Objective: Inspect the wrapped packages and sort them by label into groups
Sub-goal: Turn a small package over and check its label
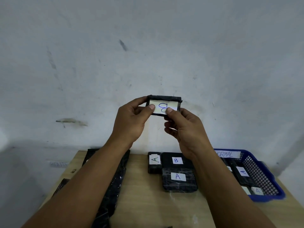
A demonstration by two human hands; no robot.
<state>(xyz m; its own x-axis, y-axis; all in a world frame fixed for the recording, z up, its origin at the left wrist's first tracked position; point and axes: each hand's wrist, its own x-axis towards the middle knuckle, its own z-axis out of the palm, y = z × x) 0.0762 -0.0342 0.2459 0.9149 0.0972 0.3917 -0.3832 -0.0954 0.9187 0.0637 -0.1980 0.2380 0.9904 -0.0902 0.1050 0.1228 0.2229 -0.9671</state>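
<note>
I hold a small black-wrapped package (171,98) up in front of the wall, its white label showing a blue letter B turned sideways. My left hand (131,122) grips its left end, thumb on the label. My right hand (185,129) grips its lower right edge, thumb on the label too. On the wooden table (144,203) below lie three wrapped packages: a narrow one labelled A (154,168), one labelled B (167,160) and one labelled A (179,185) overlapping its front.
A blue mesh basket (263,175) marked NORMAL stands at the table's right edge, holding several packages labelled A. Black plastic wrap (113,186) lies under my left forearm on the table's left. The wall rises directly behind the table.
</note>
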